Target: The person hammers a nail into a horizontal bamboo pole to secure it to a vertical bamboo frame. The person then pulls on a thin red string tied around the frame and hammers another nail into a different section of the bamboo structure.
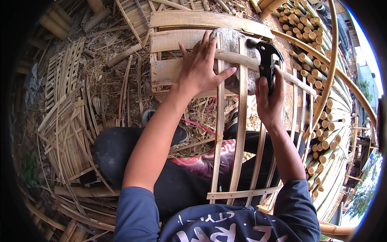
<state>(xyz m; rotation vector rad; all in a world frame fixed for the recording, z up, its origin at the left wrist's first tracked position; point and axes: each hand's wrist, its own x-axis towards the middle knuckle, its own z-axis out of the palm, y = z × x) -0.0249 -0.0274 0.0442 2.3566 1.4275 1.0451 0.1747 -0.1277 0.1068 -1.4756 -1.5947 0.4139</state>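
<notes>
Pale bamboo strips, long and narrow, form a ladder-like frame (238, 133) that lies between the two arms, and its lower end, closed by a flat nailed crosspiece (244, 193), is near the person's body. Near the upper end, a smooth round bamboo pole (252, 63) runs across the strips, over a rough grey stone block (229, 37). The left hand (201, 66) is opened wide, with the fingers spread beside the left end of the pole and the thumb over the first strip; whether it presses there firmly, I cannot tell. The right hand (269, 94) is closed around the handle of a black claw hammer (267, 60), whose head is above the pole. Wide flat bamboo boards (171, 40) lie to the left of the stone, and cut bamboo poles (322, 117) are stacked at the right.
</notes>
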